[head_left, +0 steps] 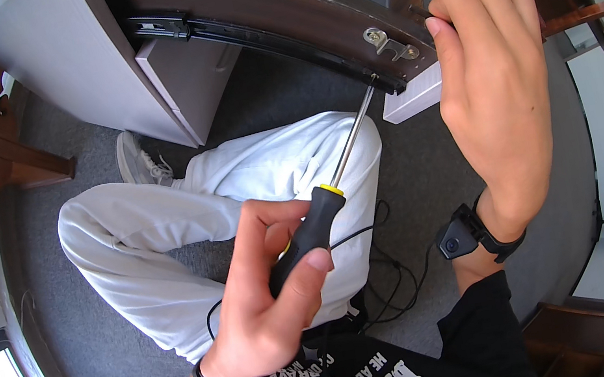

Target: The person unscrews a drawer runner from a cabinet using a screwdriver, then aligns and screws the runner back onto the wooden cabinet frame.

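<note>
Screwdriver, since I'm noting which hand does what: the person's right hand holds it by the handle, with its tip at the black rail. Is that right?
Not quite: the hand is wrong. The head view shows the left hand holding the screwdriver by the handle, with its tip at the black rail.

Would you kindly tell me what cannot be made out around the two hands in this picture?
In the head view:
Tip of the screwdriver: too small against the black rail to tell its seating.
Screwdriver's butt end: hidden by the left hand.
Dark piece at the right hand: mostly covered by it.
Brown panel: cut off by the top edge.
</note>
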Tool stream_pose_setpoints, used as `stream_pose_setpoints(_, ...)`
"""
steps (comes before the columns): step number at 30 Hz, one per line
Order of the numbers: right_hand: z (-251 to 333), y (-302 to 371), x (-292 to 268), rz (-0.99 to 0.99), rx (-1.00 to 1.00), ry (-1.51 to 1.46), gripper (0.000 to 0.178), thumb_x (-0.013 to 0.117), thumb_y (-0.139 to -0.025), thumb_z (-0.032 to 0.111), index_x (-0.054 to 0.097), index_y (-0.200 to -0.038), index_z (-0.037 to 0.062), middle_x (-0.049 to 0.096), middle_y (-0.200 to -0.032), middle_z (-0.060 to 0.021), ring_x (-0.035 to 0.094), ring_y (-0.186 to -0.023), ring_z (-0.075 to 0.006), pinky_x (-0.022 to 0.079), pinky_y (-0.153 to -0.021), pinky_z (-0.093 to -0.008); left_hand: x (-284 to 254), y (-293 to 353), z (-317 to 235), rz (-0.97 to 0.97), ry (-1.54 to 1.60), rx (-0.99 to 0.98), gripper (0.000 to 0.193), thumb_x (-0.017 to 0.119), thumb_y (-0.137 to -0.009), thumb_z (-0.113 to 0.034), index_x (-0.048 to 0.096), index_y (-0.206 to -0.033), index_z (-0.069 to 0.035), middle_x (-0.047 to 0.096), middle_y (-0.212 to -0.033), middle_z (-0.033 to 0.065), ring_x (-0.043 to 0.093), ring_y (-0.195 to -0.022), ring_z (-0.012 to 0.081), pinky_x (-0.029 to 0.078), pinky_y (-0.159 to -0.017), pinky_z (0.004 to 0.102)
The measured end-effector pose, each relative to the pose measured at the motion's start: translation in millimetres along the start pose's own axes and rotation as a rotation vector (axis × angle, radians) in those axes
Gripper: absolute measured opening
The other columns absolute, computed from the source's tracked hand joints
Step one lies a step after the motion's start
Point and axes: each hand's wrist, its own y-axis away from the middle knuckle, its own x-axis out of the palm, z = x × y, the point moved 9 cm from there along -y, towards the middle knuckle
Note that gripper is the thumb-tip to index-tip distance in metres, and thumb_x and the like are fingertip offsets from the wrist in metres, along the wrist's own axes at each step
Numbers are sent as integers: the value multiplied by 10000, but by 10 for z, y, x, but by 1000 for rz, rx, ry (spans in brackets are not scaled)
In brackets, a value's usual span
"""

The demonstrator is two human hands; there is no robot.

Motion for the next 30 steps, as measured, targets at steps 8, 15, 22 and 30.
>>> stream_pose_setpoints(8, -13, -6, 21, 6, 7, 4, 63, 570, -817, -50, 531, -847, -10, 505, -839, -102, 461, -797, -296, 397, -729, -386, 288, -24, 296, 286, 724, -67, 280, 434, -1004, -148, 294, -1243, -110, 461, -939, 136, 376, -436, 93, 267, -341, 194)
stream_pose_setpoints(15, -8, 12, 10, 45, 39, -6, 65, 553, -816, -61, 527, -858, -18, 507, -858, -110, 462, -824, -304, 395, -741, -384, 208, -36, 289, 322, 846, -244, 356, 477, -948, -170, 336, -1259, -71, 444, -1022, 131, 421, -462, 106, 272, -305, 194)
stream_pose_setpoints(22, 10, 14, -3, 18, 57, -13, 65, 555, -814, -62, 531, -857, -21, 513, -861, -107, 463, -827, -303, 394, -745, -379, 166, 8, 39, 366, -223, 69, 803, 757, -820, -182, 188, -1355, 8, 394, -1244, 149, 517, -1055, 197, 489, -814, 301)
stream_pose_setpoints(30, 8, 12, -2, 4, 68, 3, 61, 561, -821, -61, 543, -856, -15, 520, -855, -100, 475, -833, -297, 401, -746, -385, 185, 158, 27, 337, -555, 202, 1060, 697, -770, 84, -33, -1526, -52, 545, -1190, 133, 585, -939, 185, 473, -865, 302)
